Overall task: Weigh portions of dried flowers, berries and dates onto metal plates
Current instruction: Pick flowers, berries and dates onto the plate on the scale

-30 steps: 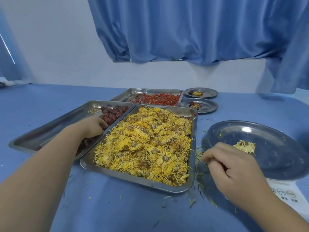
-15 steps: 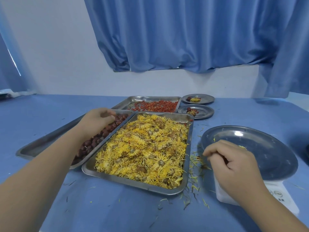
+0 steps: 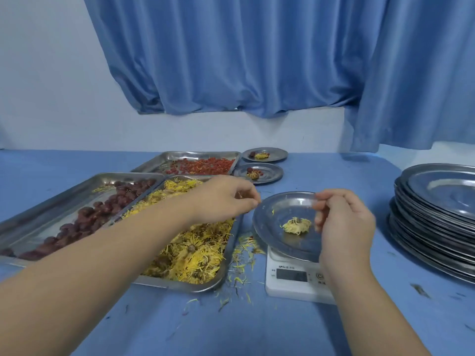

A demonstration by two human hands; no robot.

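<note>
Since only 1 dried flower (image 3: 297, 225) lies on the plate (image 3: 280, 205) atop the white scale (image 3: 293, 277), this portion looks barely begun, and the step in hand seems to be adding the next ingredient to it.

The left hand (image 3: 226, 199) hangs above the far corner of the flower tray (image 3: 222, 274), just beside the plate's rim. Its fingers are curled with the tips drawn in to the thumb, as in a pinch. Whether a date or anything else sits in that pinch I cannot tell, because the fingertips hide it. The right hand (image 3: 344, 222) hovers over the near right part of the plate with its fingers loosely curled, and nothing shows in them.

The dates (image 3: 102, 211) fill the tray on the left, and the red berries (image 3: 203, 165) lie in the far tray. 2 finished plates (image 3: 275, 156) stand behind, each with a flower and some dark pieces. A tall stack of spare plates (image 3: 437, 214) waits at the right on the blue desk (image 3: 257, 330).

To do the step well, I would:
- Set the piece down near the flower at the plate's middle, dropping it from low so it neither bounces nor rolls to the rim.
- Keep both hands and the wrists off the plate and the scale before reading, since any touch would likely spoil the figure.
- Keep the right forearm clear of the display, whose digits are unreadable here.
- Add pieces 1 at a time near the target weight.

The loose petals (image 3: 244, 249) scattered beside the scale should stay off its platform.
</note>
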